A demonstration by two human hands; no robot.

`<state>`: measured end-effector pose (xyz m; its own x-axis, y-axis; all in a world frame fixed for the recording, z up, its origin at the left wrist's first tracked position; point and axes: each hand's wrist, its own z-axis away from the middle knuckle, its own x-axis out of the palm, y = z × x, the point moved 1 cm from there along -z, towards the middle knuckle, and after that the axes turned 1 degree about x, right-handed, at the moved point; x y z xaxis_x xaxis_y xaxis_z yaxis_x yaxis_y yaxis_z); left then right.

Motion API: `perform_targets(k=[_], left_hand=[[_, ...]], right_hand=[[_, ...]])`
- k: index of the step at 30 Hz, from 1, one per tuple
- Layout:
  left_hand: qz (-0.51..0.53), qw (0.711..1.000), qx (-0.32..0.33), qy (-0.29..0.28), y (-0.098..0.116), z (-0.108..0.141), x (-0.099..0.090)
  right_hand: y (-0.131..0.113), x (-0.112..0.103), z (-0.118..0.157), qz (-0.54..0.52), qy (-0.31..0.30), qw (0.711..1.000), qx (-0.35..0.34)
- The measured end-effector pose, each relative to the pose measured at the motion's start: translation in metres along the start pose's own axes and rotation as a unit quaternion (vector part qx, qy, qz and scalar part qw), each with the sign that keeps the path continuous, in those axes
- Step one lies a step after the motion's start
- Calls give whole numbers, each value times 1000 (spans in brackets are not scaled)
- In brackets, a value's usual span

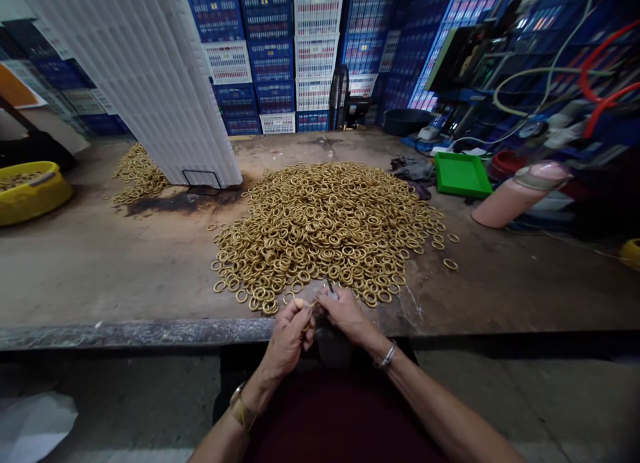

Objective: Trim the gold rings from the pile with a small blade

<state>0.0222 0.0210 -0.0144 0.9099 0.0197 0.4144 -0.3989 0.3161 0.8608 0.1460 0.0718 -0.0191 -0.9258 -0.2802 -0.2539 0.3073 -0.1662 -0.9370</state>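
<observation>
A broad heap of brass-coloured rings [330,216] lies on the workbench right in front of me. At the heap's near edge my left hand [289,335] is closed with thumb and fingers pinching a brass-coloured ring [313,305], mostly covered by the fingers. Close beside it, my right hand [346,314] is closed around a slim tool with a dark tip [330,286]; its kind is too small to make out. The two hands nearly meet over the bench's front edge.
A tall stack of white trays [150,83] leans at the left, beside a smaller ring pile [135,173]. A yellow basin [35,195] stands far left. To the right are a green tray [463,174], a pink cylinder [515,196] and hoses. Crates [317,56] line the back.
</observation>
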Motion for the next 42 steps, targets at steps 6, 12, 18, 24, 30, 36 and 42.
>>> perform_targets(k=[6, 12, 18, 24, 30, 36, 42], left_hand=[[-38, 999, 37, 12, -1, -1, 0], [-95, 994, 57, 18, 0, 2, -2], [-124, 990, 71, 18, 1, 3, -4], [-129, 989, 66, 22, 2, 2, -6], [-73, 996, 47, -9, 3, 11, -8], [94, 994, 0, -49, 6, 17, -5], [140, 990, -14, -6, 6, 12, -12]], right_hand=[[2, -2, 10, 241, -32, 958, -155], [2, -1, 14, 299, -70, 937, -164], [-2, -3, 13, 310, -87, 929, -184], [-2, -1, 16, 353, -80, 915, -180], [1, -2, 6, 428, -56, 890, -147], [-6, 5, -17, 441, 31, 888, -127], [-15, 21, -26, 490, 48, 862, -119]])
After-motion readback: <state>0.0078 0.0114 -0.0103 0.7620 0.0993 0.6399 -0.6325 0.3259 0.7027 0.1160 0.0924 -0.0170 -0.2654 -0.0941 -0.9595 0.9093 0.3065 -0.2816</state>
